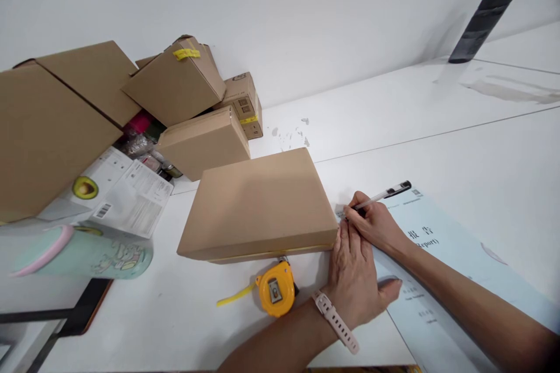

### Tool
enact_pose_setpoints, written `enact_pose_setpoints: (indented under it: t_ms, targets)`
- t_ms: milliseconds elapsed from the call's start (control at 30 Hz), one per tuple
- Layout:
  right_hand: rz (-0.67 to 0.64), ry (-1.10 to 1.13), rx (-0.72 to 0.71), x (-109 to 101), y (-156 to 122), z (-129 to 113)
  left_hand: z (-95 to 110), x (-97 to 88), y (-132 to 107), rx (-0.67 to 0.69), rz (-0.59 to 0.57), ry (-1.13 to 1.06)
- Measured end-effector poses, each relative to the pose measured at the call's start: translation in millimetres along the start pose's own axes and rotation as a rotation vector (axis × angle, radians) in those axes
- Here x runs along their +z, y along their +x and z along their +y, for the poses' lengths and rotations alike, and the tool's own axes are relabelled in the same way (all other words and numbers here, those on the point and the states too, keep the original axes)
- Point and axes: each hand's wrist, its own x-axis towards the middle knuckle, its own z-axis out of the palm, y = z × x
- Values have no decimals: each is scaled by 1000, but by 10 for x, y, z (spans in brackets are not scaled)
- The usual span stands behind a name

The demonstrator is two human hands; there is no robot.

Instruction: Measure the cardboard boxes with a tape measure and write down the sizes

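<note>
My right hand (378, 226) grips a pen (391, 191) with a dark cap end, its tip pointing down at the light blue paper's upper left edge beside the box. My left hand (353, 277), with a pink watch on the wrist, lies flat with the thumb stretched out, its fingertips near the right hand. It rests partly over the printed blue report sheet (450, 280). Just left of both hands lies a closed brown cardboard box (262, 204), close to my left fingers. A yellow tape measure (276, 289) sits in front of the box with a short length of tape out.
Several cardboard boxes (175, 84) are piled at the back left. A mint bottle (100, 253) and a white package with an avocado picture (131, 192) are at the left. One dark bottle (483, 20) stands at the far right near the wall.
</note>
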Motion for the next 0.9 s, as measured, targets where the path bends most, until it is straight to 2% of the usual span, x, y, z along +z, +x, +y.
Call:
enact_pose_setpoints:
  t_ms: [133, 900]
  targets:
    - [29, -9, 16, 3, -2, 14, 3, -14, -3, 7, 11, 26]
    - [11, -22, -9, -12, 8, 5, 14, -39, 1, -6, -7, -26]
